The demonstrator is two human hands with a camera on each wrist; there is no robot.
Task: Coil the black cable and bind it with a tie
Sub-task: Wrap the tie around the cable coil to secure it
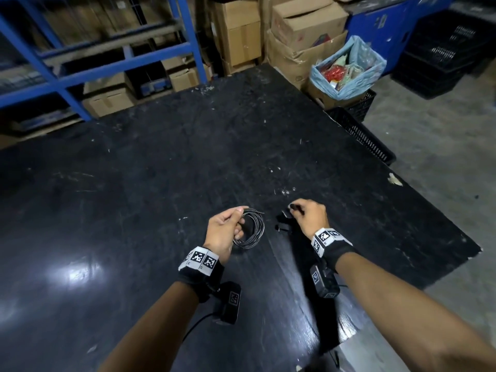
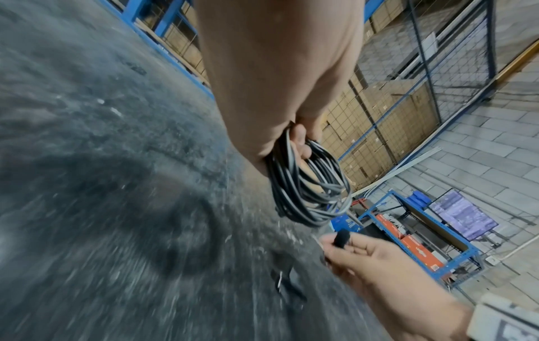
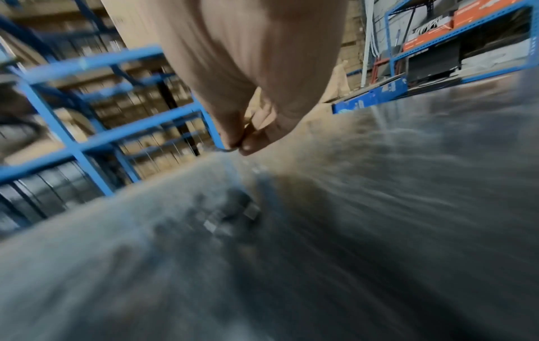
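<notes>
The black cable (image 1: pixel 253 228) is wound into a small round coil, and my left hand (image 1: pixel 228 226) grips it on its left side just above the black table (image 1: pixel 161 170). In the left wrist view the coil (image 2: pixel 309 189) hangs from my curled fingers (image 2: pixel 300 140). My right hand (image 1: pixel 306 213) is a short way to the right, pinching a small black tie (image 1: pixel 294 206) between thumb and forefinger; the same tie (image 2: pixel 341 238) shows in the left wrist view. More black ties (image 1: pixel 281 226) lie on the table just left of that hand. The right wrist view is blurred.
Blue shelving (image 1: pixel 80 63) and cardboard boxes (image 1: pixel 295 28) stand behind the table. A lined box of scraps (image 1: pixel 346 68) and black crates (image 1: pixel 365 135) sit off the table's right edge. The table's right corner (image 1: pixel 475 249) is close to my right arm.
</notes>
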